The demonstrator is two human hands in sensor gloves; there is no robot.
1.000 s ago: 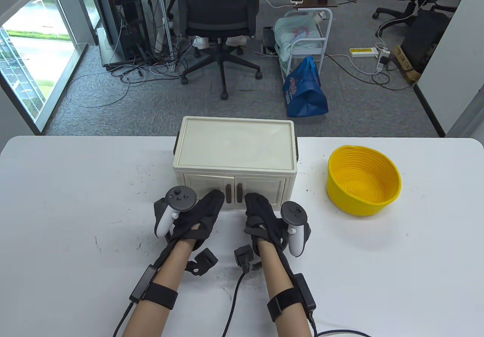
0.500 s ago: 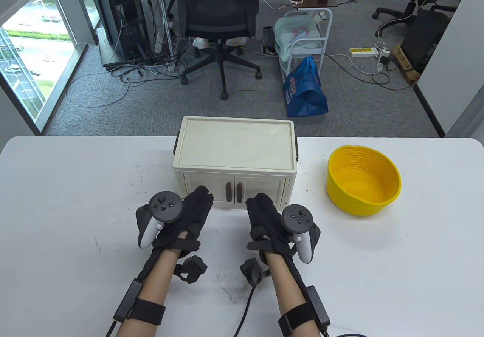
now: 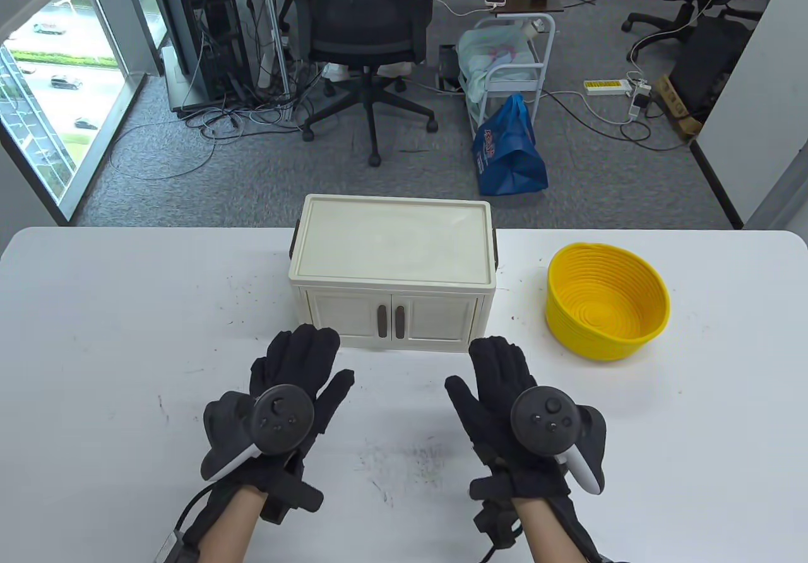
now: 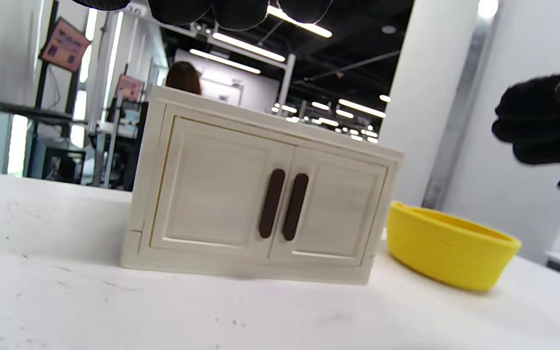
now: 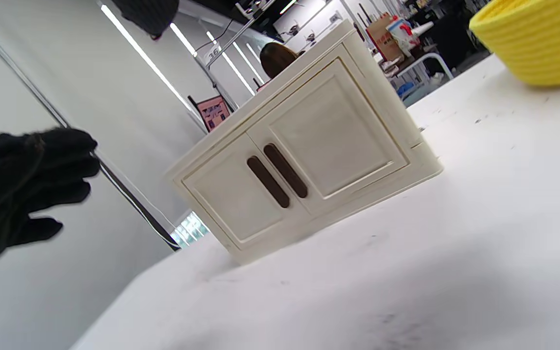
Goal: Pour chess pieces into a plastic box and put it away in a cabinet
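Both doors of the cabinet (image 3: pixel 391 272) on the bench (image 3: pixel 126 336) are closed. Left hand (image 3: pixel 287 386) and right hand (image 3: pixel 505 399) hover empty, fingers spread. Box unseen. Risk: an unlatched door may swing open.

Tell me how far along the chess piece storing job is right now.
It looks near its end: the cabinet has both doors shut, and the yellow basket shows no pieces inside. No plastic box is in view; whether it is inside cannot be seen. The left hand and right hand hold nothing, fingers spread over the table.
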